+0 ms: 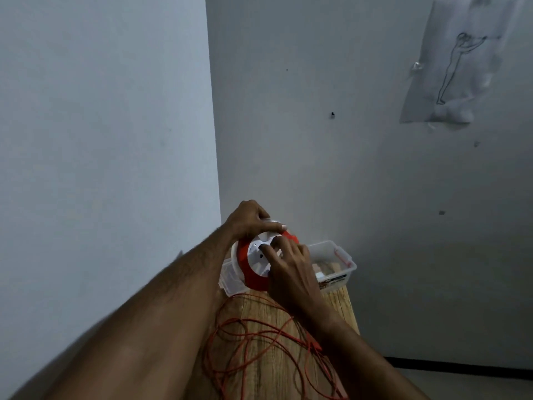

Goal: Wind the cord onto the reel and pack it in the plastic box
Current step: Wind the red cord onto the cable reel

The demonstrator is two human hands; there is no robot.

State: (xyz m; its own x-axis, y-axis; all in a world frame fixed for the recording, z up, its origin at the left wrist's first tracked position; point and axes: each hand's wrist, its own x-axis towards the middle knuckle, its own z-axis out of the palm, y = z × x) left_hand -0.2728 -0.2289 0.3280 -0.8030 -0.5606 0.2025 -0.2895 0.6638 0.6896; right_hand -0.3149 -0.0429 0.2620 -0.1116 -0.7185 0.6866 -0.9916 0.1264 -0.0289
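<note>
Meanwhile both hands, left hand and right hand, grip the reel, apparently hiding the plastic box.

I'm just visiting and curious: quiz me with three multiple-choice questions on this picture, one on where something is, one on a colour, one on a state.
1. Where is the plastic box?
A. at the far end of the table, by the wall
B. on the floor
C. on a shelf

2. What colour is the cord?
A. blue
B. orange-red
C. black

3. How is the cord now?
A. fully wound
B. partly wound, much still loose
C. packed away

Answers: 1 A, it sits at the table's far end. 2 B, its loops are orange-red. 3 B, the left hand and right hand hold the reel while loops lie on the table.
</note>
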